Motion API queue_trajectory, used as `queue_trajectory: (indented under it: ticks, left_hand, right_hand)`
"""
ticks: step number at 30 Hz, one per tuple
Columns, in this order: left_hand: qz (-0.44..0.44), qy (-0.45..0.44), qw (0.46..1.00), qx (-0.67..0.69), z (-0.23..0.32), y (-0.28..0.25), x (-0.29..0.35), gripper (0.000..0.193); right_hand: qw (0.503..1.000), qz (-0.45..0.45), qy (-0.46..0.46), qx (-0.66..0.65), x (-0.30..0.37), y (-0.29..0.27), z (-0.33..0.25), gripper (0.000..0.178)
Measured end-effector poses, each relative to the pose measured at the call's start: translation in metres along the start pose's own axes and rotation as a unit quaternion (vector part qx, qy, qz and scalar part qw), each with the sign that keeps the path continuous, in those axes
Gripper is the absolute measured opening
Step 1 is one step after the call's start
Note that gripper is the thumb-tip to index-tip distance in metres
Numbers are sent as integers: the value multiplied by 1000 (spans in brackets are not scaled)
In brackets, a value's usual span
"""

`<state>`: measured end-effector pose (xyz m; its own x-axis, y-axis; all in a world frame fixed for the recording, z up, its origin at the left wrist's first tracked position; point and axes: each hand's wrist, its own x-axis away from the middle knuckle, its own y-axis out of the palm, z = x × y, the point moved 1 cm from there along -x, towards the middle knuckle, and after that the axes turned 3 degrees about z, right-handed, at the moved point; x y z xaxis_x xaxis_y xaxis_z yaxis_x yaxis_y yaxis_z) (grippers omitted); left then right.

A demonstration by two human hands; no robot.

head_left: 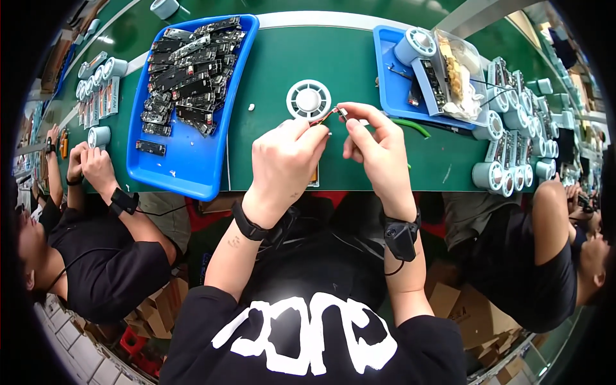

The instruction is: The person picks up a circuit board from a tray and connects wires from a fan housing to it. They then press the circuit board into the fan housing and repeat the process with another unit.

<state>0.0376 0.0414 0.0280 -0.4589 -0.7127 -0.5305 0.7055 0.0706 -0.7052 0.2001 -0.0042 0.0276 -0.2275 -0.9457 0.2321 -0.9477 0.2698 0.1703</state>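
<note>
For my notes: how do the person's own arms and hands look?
Left hand and right hand are bare; black sleeves are short. Left, a black wristband; right, a boxy black wrist device with a thin cable. Small marks dot the left forearm.

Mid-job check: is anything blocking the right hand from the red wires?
Nothing visible does. The right hand has its fingertips right at the red wires; the left hand is close beside, and the fan lies just beyond, not between.

And here's the wide, smooth green workbench (353,58), pale grey strip (314,20) along its far side, brown cardboard boxes (478,314) down low!
</note>
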Motion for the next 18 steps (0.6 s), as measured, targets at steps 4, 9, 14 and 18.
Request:
queue_trajectory:
  ticks: [4,9,14,18]
  left_hand:
    - [-11,-34,996,80,-7,-5,13,14]
    - [2,-72,989,126,-13,-7,25,13]
    - [39,-38,990,130,-16,-4,27,15]
    - [38,-6,996,85,-17,-6,26,12]
  right_hand:
    - [993,25,-88,74,19,1,23,29]
    - [975,35,-174,132,38,11,48,30]
    - [977,64,-170,110,44,19,55,31]
    - [979,76,-160,105,44,20,59,32]
